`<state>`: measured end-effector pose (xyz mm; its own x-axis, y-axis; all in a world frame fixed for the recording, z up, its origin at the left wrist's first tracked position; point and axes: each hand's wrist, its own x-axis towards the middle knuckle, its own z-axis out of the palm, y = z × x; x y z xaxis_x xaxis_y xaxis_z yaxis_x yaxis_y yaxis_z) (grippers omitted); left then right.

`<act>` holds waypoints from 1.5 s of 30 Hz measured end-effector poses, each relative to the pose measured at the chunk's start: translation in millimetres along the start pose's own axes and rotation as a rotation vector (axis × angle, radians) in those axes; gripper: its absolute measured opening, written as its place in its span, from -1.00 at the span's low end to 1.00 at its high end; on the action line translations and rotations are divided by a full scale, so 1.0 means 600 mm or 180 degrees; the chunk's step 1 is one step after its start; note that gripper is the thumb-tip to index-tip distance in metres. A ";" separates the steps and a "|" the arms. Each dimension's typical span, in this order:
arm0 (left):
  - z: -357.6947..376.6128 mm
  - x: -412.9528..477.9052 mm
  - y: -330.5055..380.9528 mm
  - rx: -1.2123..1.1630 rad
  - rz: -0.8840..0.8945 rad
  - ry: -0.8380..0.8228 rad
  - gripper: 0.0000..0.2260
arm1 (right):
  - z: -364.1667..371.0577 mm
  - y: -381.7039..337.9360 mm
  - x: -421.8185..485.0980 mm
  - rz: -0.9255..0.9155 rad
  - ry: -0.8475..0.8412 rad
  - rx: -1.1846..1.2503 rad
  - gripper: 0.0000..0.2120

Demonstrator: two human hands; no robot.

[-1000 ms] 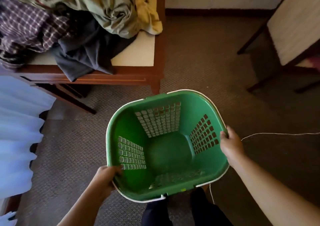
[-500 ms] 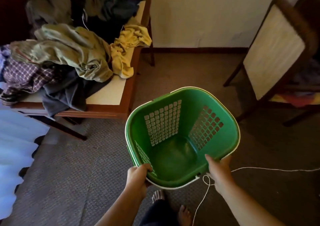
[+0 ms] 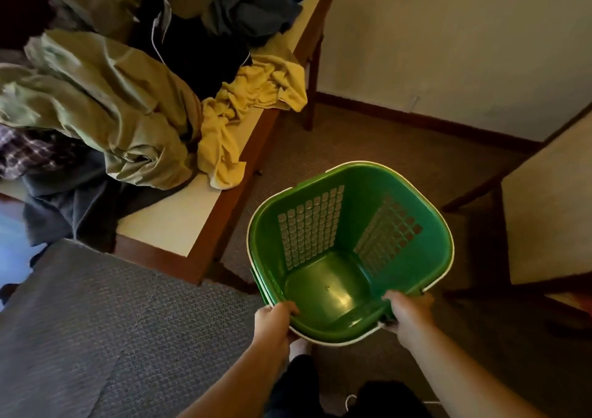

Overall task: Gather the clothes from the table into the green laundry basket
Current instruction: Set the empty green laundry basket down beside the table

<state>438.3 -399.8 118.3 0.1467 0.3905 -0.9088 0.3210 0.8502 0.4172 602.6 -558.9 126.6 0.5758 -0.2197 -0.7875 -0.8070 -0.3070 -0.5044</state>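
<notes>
Green laundry basket is tilted over the carpet just beside the surface, left hand and right hand each keeping a tight grip on its near rim. Meanwhile the clothes sit piled on the surface.

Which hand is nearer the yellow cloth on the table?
Left. The left hand grips the rim of the green basket on the side toward the yellow cloth; the right hand grips it farther from the table.
</notes>
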 end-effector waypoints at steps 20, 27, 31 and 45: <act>0.218 0.165 -0.042 -0.1700 -0.0396 0.1452 -0.76 | 0.205 -0.247 0.329 -0.0269 -0.1227 -0.1877 -0.48; 0.190 0.213 -0.064 -0.1268 -0.0466 0.1756 -0.85 | 0.232 -0.175 0.413 -0.0282 -0.1856 -0.2355 -0.30; 0.155 0.239 -0.093 -0.0720 -0.0519 0.1983 -0.78 | 0.239 -0.132 0.452 -0.0361 -0.2092 -0.2657 -0.07; 0.278 0.094 0.009 0.1459 0.1111 0.1815 -0.26 | 0.196 -0.265 0.199 -0.1666 -0.2549 -0.3969 -0.24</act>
<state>604.4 -432.0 69.4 -0.1506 0.8316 -0.5346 0.7145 0.4653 0.5225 784.2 -427.6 71.0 0.2031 0.5565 -0.8056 0.2973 -0.8190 -0.4908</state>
